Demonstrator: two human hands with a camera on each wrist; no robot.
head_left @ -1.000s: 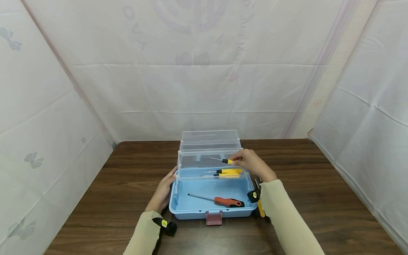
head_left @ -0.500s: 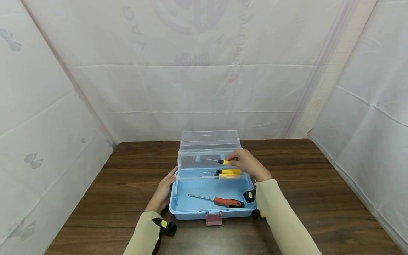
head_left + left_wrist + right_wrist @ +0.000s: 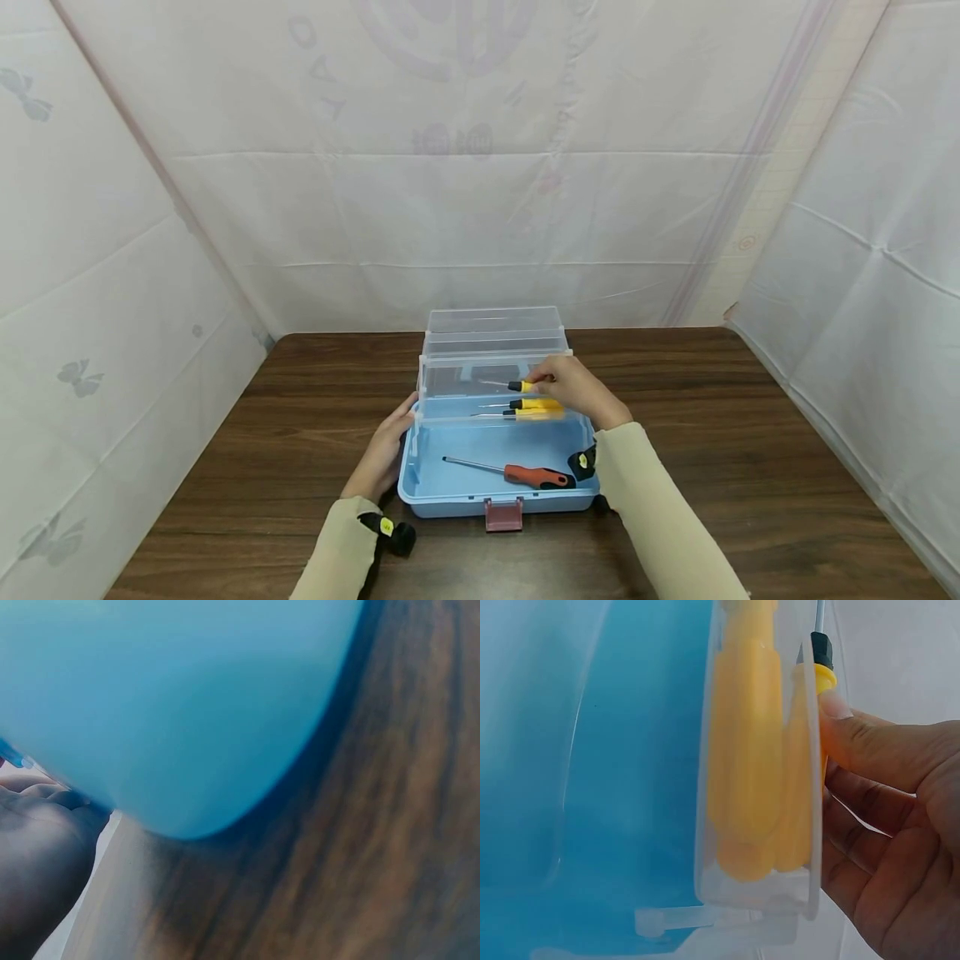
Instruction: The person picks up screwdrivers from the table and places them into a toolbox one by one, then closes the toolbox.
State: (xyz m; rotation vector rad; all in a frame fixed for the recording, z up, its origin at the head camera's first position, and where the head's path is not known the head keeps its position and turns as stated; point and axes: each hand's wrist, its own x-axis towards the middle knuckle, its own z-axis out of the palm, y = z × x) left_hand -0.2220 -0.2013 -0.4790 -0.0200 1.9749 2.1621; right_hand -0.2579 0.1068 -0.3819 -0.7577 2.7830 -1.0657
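Note:
My right hand (image 3: 573, 390) pinches a small screwdriver (image 3: 520, 387) with a yellow handle and black collar, its thin shaft pointing left. It is over the clear tray (image 3: 435, 415) at the back of a light blue toolbox (image 3: 442, 507). Two more yellow-handled screwdrivers (image 3: 536, 404) lie in that tray. In the right wrist view the thumb presses the held screwdriver (image 3: 825, 679) just behind the tray wall. A larger red and black screwdriver (image 3: 536, 477) lies on the box floor. My left hand (image 3: 384, 450) rests along the toolbox's left side, fingers extended; the left wrist view shows part of it (image 3: 45, 855).
The toolbox's clear lid (image 3: 495, 320) stands raised at the back, and a dark pink latch (image 3: 503, 517) hangs at its front. Brown wood table (image 3: 315, 433) surrounds the box. White sheeting (image 3: 480, 208) hangs behind and at both sides.
My right hand has moved left and slightly down with the small screwdriver, bringing it nearer the ones in the tray. The left hand and toolbox have stayed put.

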